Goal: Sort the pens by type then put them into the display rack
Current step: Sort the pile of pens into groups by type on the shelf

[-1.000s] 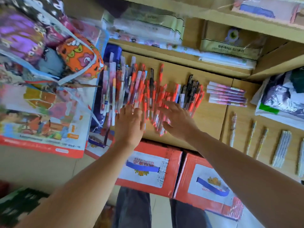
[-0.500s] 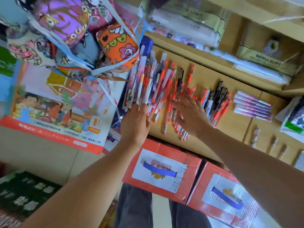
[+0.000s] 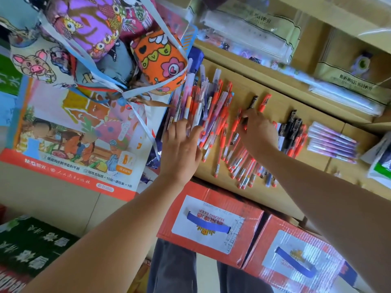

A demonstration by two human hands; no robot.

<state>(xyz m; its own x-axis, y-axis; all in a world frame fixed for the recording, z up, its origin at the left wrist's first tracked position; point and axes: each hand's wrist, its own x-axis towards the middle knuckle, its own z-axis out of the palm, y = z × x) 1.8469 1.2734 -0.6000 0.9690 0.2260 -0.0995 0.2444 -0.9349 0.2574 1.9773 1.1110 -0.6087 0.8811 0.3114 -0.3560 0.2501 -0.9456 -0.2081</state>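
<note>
Red pens (image 3: pixel 237 157) lie in a big loose spread in the middle of the wooden shelf (image 3: pixel 281 106). To the left is a mixed pile (image 3: pixel 203 111) of red, purple and white pens, all bunched up. To the right sit a small bunch of black pens (image 3: pixel 294 125), then a neat row of purple pens (image 3: pixel 332 142). So some sorting looks done and a lot is left.

The left hand (image 3: pixel 181 149) lies on the near end of the mixed pile, with its fingers straight and a bit spread, holding nothing. The right hand (image 3: pixel 259 132) reaches over the red pens with its fingers bent down. One black pen (image 3: pixel 253 103) and one red pen (image 3: pixel 265 102) stick out just past it on the far side. The fingertips are hidden, so I cannot tell if they pinch a pen or only touch.

What could go wrong? The pens are round and some lie close to the near edge. A push could roll them off onto the red boxes (image 3: pixel 211 199) below. The right arm passes over the red pens, so it could drag them into the black bunch. The cloth bags (image 3: pixel 158 58) hang over the far left of the pile, so pens under them could be missed. I cannot pick out a display rack.
</note>
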